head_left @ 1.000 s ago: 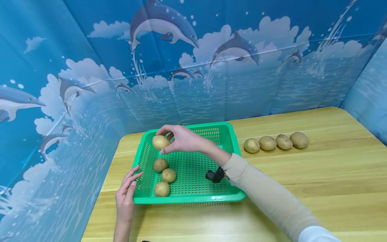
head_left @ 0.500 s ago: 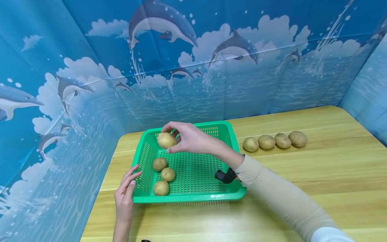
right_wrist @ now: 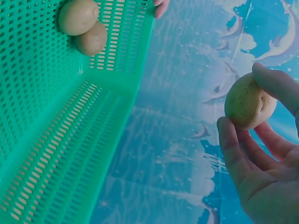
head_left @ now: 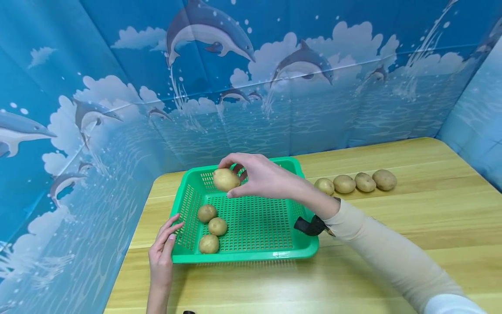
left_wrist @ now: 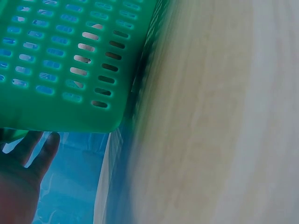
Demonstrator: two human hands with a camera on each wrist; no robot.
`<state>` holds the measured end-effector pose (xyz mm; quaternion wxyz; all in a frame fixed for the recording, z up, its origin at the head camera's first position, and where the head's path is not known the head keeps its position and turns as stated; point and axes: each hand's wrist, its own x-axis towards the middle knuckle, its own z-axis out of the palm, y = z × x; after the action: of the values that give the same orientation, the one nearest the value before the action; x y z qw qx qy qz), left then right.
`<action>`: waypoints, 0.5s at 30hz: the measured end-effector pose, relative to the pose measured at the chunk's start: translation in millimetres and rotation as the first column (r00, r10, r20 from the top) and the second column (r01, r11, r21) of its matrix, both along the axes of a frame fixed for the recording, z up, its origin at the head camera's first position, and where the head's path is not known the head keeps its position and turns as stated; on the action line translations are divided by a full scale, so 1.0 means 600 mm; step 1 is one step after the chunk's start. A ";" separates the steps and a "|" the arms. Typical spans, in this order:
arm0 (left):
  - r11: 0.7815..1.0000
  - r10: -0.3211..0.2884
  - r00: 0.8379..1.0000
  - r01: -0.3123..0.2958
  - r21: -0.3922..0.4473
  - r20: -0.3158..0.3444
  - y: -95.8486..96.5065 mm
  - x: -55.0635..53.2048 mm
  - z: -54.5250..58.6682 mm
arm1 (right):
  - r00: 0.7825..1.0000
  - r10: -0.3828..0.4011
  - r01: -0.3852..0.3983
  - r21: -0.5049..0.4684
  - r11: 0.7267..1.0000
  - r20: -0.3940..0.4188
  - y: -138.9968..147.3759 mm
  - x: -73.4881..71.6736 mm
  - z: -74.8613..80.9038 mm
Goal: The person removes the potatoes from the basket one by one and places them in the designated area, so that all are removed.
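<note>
My right hand (head_left: 262, 176) pinches a pale potato (head_left: 226, 180) between thumb and fingertips, above the back part of a green plastic basket (head_left: 243, 258). In the right wrist view the held potato (right_wrist: 250, 101) shows a small dent on its side, with the thumb on one end. Inside the basket, along its left side, lie a brownish potato (head_left: 206, 213), a yellow potato (head_left: 217, 226) and another potato (head_left: 209, 244). My left hand (head_left: 161, 253) rests at the basket's left rim near the front corner, its fingers extended; in the left wrist view its fingers (left_wrist: 44, 156) reach up to the rim.
On the wooden table (head_left: 412, 244), right of the basket, several potatoes stand in a row, from a small one (head_left: 324, 186) to a larger one (head_left: 384, 179). A blue dolphin-printed curtain (head_left: 251, 113) hangs behind and left of the table.
My right hand has moved to the right with the potato, from over the basket's back left corner towards its back middle. The left hand and the potatoes in the basket have stayed put.
</note>
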<state>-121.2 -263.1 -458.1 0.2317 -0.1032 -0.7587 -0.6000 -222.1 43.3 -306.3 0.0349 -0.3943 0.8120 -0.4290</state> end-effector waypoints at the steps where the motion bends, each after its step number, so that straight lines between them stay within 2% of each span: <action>1: 1.000 -0.002 1.000 0.002 0.000 -0.005 0.000 0.000 0.000 | 1.000 -0.002 0.002 0.001 1.000 -0.005 0.003 0.002 0.002; 15: 1.000 -0.008 1.000 0.009 0.009 -0.025 0.003 0.001 0.002 | 0.998 -0.055 0.055 0.018 0.998 -0.016 0.063 0.026 0.008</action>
<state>-120.3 -261.4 -456.9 0.2392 -0.1128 -0.7526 -0.6030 -206.6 81.1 -301.4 0.0204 -0.3747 0.8267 -0.4192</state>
